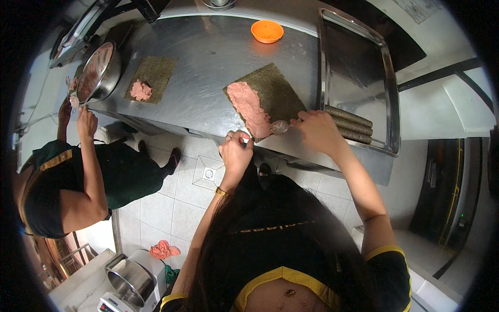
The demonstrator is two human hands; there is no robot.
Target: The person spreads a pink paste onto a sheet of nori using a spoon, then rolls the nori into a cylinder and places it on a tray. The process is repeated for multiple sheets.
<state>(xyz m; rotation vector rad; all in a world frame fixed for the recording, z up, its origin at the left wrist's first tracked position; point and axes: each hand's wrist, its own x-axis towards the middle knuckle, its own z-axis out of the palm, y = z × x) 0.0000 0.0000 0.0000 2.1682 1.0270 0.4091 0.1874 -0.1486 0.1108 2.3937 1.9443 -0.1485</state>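
In front of me a dark green seaweed sheet (283,86) lies on the steel table. Pink paste (248,106) covers a thick band along its left side, down to the near corner. My right hand (319,132) grips a spoon (279,127) whose bowl, smeared with paste, rests at the near edge of the sheet. Fingers curled, my left hand (236,153) is at the table's front edge beside the near corner of the sheet. Something small and whitish shows at its fingertips, too little to name.
A steel tray (323,62) on the right holds several seaweed rolls (353,125). An orange bowl (267,32) stands at the back. To the left lie another seaweed sheet (161,73) with a paste lump and a tilted steel bowl (110,78), where a co-worker's hands (87,125) work.
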